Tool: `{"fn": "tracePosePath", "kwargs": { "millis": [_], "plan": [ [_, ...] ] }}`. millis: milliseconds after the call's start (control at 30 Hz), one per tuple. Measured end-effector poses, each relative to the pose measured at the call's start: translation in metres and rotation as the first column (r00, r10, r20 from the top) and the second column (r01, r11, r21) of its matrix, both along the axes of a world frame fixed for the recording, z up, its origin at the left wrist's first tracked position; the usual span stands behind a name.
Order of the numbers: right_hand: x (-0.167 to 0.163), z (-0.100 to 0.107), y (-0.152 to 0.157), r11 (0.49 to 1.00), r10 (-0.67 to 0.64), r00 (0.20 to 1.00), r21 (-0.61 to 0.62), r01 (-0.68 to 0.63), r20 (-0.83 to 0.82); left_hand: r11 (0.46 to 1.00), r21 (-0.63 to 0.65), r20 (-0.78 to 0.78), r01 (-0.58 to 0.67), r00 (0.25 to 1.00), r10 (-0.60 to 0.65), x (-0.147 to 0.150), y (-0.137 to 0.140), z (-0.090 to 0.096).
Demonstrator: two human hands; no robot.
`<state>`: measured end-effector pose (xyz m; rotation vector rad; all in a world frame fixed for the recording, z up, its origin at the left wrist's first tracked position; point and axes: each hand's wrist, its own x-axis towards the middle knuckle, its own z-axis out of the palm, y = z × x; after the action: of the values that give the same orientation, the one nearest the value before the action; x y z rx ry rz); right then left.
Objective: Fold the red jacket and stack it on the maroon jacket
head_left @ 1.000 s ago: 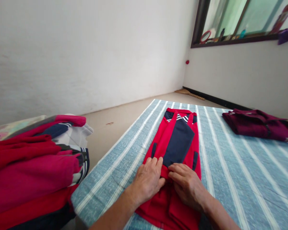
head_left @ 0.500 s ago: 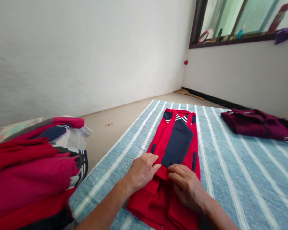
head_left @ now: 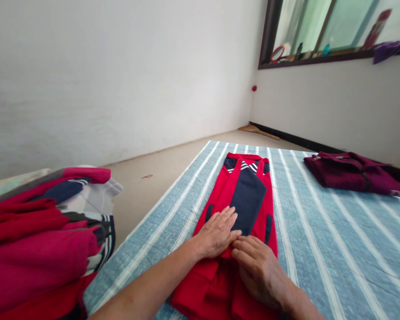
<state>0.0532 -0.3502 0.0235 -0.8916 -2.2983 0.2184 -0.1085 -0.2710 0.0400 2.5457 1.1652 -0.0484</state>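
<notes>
Left hand (head_left: 218, 231) sliding forward, flat and spread, on the red jacket (head_left: 243, 200).
Right hand (head_left: 258, 269) is staying pressed flat just behind; I am smoothing the folded sleeve on the striped mat (head_left: 336, 249).

Jacket (head_left: 245, 195) on mat (head_left: 320, 249), clothes pile (head_left: 43, 235) left, folded garment (head_left: 350, 171) far right

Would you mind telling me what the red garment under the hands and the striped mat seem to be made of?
The red garment looks like a smooth synthetic knit, probably polyester sportswear: even matte surface, sharp folds, navy panels and white stripes. The striped mat looks like a woven cloth, perhaps cotton: flecked blue weave with white bands, lying flat and dull. Neither can be told for certain.
</notes>
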Motion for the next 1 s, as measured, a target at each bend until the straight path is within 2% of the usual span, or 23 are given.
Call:
{"fn": "tracePosePath", "kwargs": {
  "millis": [200,333,500,600,767,1000],
  "plan": [
    [-0.001,0.006,-0.001,1.000,0.004,0.996,-0.027,-0.007,-0.086,0.999,-0.031,-0.028,-0.018,0.999,0.017,-0.001,-0.001,-0.001],
    [-0.002,0.008,-0.003,0.999,-0.027,0.989,-0.040,0.022,-0.146,0.999,0.049,0.012,-0.001,1.000,0.000,-0.001,-0.003,-0.008],
    [-0.001,0.005,-0.003,0.999,-0.020,0.972,0.023,0.026,-0.233,0.989,0.145,0.032,0.000,0.999,-0.005,-0.002,-0.006,-0.014],
    [-0.001,0.004,-0.002,0.999,-0.031,0.974,0.033,0.039,-0.224,0.987,0.161,0.024,-0.004,1.000,0.001,-0.001,-0.008,-0.013],
    [-0.001,0.002,-0.001,0.995,-0.074,0.984,0.053,0.084,-0.164,0.993,0.114,-0.027,-0.019,0.999,0.022,0.002,-0.008,-0.005],
    [-0.002,-0.004,0.000,0.992,-0.084,0.982,0.077,0.098,-0.172,0.999,-0.048,-0.064,-0.023,0.998,0.020,0.004,-0.002,0.015]
  ]
}}
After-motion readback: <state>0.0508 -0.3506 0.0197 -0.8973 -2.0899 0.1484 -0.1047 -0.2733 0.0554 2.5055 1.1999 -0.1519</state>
